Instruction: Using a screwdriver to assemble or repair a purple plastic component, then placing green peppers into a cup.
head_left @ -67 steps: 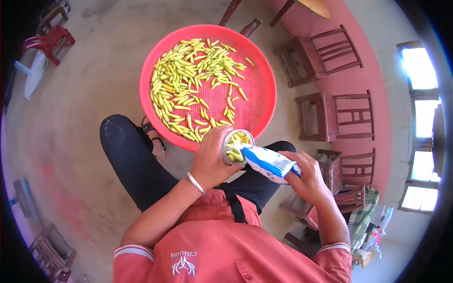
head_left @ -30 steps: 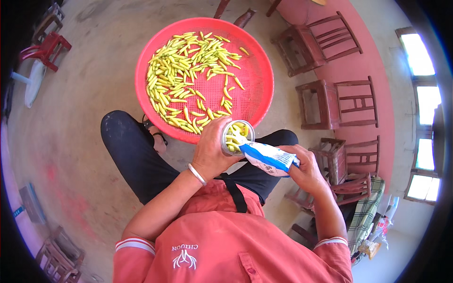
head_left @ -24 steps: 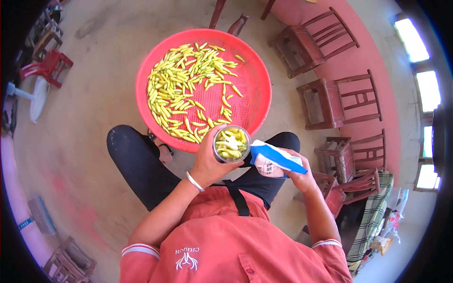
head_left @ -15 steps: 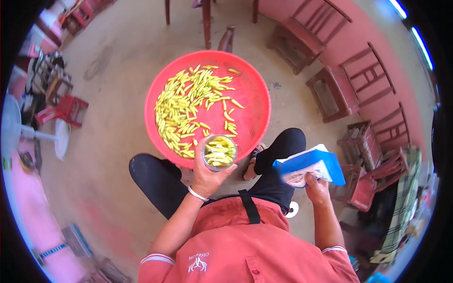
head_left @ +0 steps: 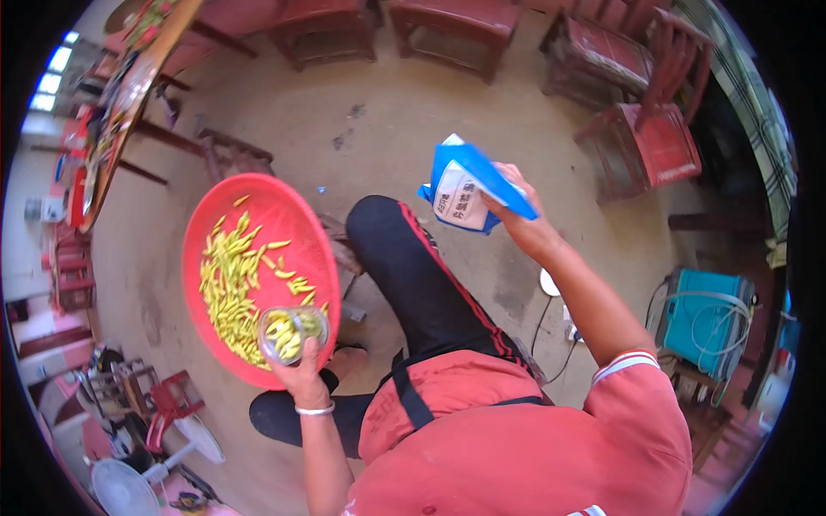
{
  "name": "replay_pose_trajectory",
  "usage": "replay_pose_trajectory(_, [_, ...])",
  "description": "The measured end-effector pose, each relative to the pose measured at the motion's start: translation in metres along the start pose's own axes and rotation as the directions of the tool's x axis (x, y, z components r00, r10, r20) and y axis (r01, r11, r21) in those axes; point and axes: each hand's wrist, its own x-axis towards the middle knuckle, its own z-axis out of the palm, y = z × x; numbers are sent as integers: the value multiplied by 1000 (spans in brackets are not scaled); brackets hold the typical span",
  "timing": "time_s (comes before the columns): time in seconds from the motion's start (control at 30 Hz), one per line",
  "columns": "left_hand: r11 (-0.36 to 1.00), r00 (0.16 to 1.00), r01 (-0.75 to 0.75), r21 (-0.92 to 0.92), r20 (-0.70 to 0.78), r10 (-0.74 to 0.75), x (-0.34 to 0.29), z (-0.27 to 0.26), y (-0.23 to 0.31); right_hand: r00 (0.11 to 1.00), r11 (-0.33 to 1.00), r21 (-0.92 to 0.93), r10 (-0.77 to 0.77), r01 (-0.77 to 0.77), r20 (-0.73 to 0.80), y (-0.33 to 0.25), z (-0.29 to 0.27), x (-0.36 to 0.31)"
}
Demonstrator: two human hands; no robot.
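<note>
My left hand (head_left: 303, 381) is wrapped round the lower part of a clear jar (head_left: 315, 324), which leans a little. Yellow-green peppers fill part of it. Behind the jar, a wide red mesh basket (head_left: 301, 236) holds a heap of loose peppers (head_left: 225, 271), mostly along its left side. Out past my knee, my right hand (head_left: 520, 215) grips a blue-and-white plastic packet (head_left: 460, 193) by its edge. My right thumb and fingers are closed on it, and its contents are hidden.
Red wooden chairs (head_left: 658, 142) line the far and right sides. A table (head_left: 138, 95) stands at the far left. A turquoise machine (head_left: 701, 318) with a pale hose is at right. At lower left are a white fan (head_left: 125, 486) and a small red stool (head_left: 172, 400).
The view has turned to the right, so the basket appears farther left. My right arm has stretched out farther forward with the packet. The jar stays in my left hand, now more tilted.
</note>
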Motion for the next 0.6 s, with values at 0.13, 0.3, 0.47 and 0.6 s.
replay_pose_trajectory(0.13, [991,991,130,23,-35,-129,-1,10,-10,987,979,-153,-145,132,-72,132,-35,-9])
replay_pose_trajectory(0.3, [982,982,185,31,-33,-184,-5,14,-13,937,907,-342,133,-246,-322,283,-40,-53])
replay_pose_trajectory(0.47, [974,979,202,99,-41,-199,-5,16,-13,843,890,-194,293,-413,-452,359,-19,-93])
replay_pose_trajectory(0.6, [972,980,199,122,-26,-198,3,17,-14,766,733,-311,428,-605,-480,370,-9,-117])
